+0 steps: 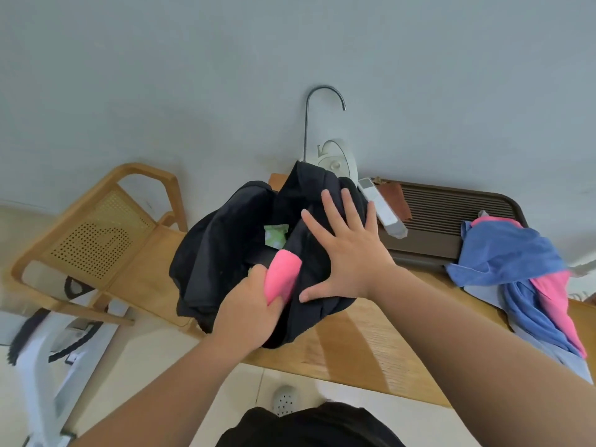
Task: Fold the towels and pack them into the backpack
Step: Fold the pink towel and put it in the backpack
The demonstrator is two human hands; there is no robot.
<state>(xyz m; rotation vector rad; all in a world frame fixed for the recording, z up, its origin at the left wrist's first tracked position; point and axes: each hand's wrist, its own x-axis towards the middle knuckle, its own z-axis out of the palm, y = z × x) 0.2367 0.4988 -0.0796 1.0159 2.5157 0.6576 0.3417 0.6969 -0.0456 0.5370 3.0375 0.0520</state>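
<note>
Backpack mouth takes pink rolled towel gripped by left hand.

My backpack is plain black, and so is my shirt. The rolled towel is solid bright pink. Inside the bag a cloth shows pale green with small white marks. The towel heap at the bench's right edge mixes mid blue and pink. The bench is light wood with fine grain; the tray is dark brown and ribbed.
</note>
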